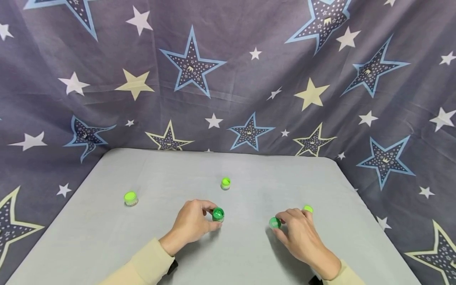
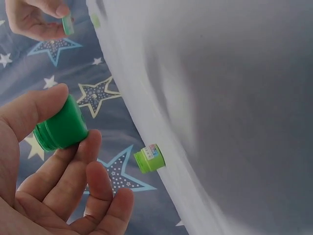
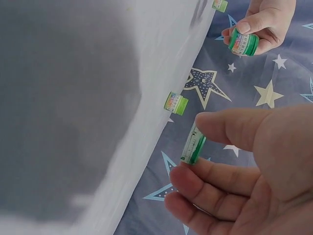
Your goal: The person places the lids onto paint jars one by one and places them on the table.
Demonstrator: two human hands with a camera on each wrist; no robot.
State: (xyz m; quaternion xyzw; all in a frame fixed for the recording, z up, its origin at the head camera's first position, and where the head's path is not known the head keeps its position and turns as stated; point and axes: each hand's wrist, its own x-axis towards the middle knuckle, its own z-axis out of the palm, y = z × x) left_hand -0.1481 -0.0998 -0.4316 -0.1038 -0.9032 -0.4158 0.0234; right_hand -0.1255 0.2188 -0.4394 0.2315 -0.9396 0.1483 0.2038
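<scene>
My left hand [image 1: 194,221] pinches a small dark green paint jar [image 1: 218,214] between thumb and fingers, over the middle of the table. Glossy green shows at the jar's top, and ridges ring its neck [image 2: 43,138] in the left wrist view. To the right, my right hand [image 1: 299,233] holds a round translucent lid [image 1: 274,223] between thumb and fingertips. Seen edge-on in the right wrist view, the lid [image 3: 194,143] has green on one face. Jar and lid are apart, both held above the cloth.
Light green jars stand on the grey cloth-covered table [image 1: 171,174]: one jar [image 1: 130,198] at left and another jar [image 1: 225,183] behind the hands. A light green top [image 1: 308,208] is partly hidden behind my right hand. A star-patterned curtain [image 1: 228,99] hangs around the table.
</scene>
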